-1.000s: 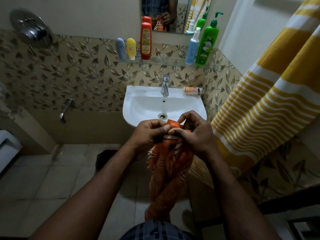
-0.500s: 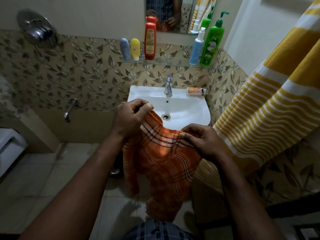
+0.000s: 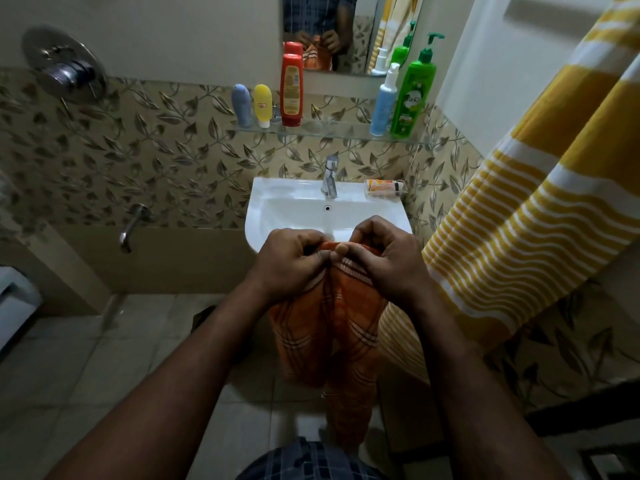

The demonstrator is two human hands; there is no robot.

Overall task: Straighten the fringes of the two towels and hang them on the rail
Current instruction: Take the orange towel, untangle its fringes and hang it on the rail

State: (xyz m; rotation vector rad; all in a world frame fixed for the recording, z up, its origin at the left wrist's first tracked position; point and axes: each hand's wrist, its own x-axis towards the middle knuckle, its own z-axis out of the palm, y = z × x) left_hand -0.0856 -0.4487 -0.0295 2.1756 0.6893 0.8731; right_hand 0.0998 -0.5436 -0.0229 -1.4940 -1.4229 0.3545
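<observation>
An orange checked towel (image 3: 332, 337) hangs down from both my hands in front of the sink. My left hand (image 3: 289, 263) and my right hand (image 3: 379, 258) sit side by side, almost touching, each pinching the towel's bunched top edge. The fringe itself is hidden under my fingers. A yellow and white striped towel (image 3: 540, 188) hangs at the right, running from the upper right corner down past the sink. The rail it hangs from is out of view.
A white sink (image 3: 273, 206) with a tap (image 3: 330, 176) stands just beyond my hands. A glass shelf (image 3: 332, 128) above it carries several bottles under a mirror. A wall spout (image 3: 133, 226) and shower valve (image 3: 64, 62) are at left. Tiled floor lies below.
Half a second ago my hands were apart with the orange towel spread between them. They have come back together and the towel is bunched and hanging narrow again.
</observation>
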